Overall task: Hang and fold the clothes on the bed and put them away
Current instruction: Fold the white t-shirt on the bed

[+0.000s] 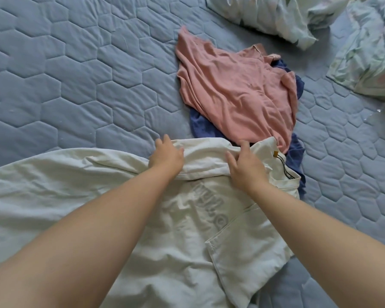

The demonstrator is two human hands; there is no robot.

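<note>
White shirt [176, 241] lies crosswise, collar rightward; left hand [166, 155], right hand [246, 167] grip it.

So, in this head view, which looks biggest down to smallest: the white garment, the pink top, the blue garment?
1. white garment, though nearest the camera.
2. pink top.
3. blue garment: only edges show beneath the pink top, so its real size is unsure.

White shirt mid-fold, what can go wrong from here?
1. The white shirt has its far corner on the blue garment, next to the pink top. A pull by the left hand and right hand at that edge may drag both.
2. The shirt lies rumpled, so a fold now may skew.
</note>
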